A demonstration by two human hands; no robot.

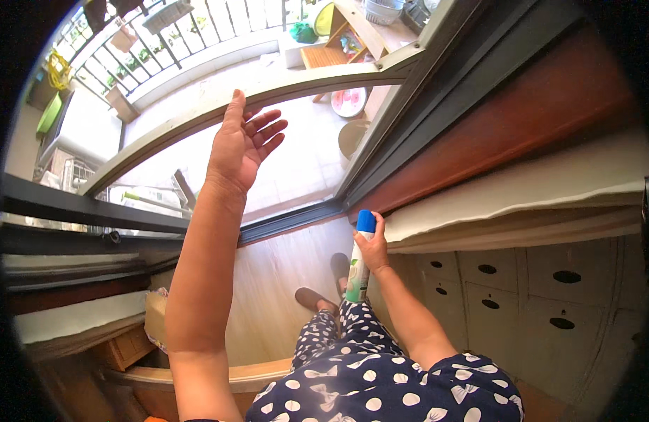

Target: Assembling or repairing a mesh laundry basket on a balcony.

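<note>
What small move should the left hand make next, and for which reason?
Perhaps the left hand should come down to the blue cap: it is raised, open and appears to hold nothing, while the right hand grips the spray can, whose cap looks to be on.

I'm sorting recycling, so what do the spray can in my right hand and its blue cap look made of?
The spray can looks like smooth, printed metal, going by its straight-sided cylinder shape, though plastic is possible. Its blue cap is probably smooth plastic, judging by the even, solid colour.
</note>
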